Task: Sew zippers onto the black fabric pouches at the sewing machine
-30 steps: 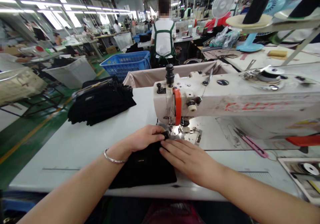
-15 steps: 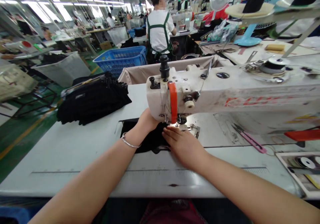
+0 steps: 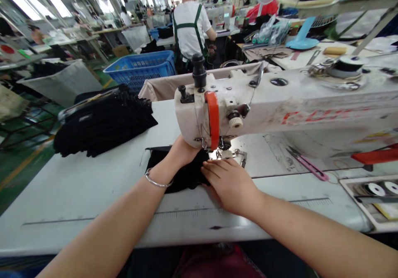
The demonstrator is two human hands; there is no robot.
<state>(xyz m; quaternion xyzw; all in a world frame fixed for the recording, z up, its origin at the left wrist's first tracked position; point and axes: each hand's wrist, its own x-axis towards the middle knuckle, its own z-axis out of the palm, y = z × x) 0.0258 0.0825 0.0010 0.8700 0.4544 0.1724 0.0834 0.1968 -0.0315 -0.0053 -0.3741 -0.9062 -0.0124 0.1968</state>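
Observation:
A piece of black fabric lies on the sewing machine's bed, partly under the white machine head. My left hand rests on the fabric's far part, its fingers hidden behind the machine head. At the fabric's right edge, just in front of the lit needle area, is my right hand. Its fingers lie close together over the cloth with the thumb tucked low, and the edge runs into its grip. The presser foot and needle are mostly hidden.
A stack of black fabric pieces sits at the table's left. Pink-handled thread snips lie under the machine arm, near a tray of bobbins. Behind are a fabric-lined bin, a blue basket and a co-worker.
The view has shifted slightly, moving the stack and machine head left and up in the picture. Both hands stay on the black fabric, which sits almost the same under the machine head.

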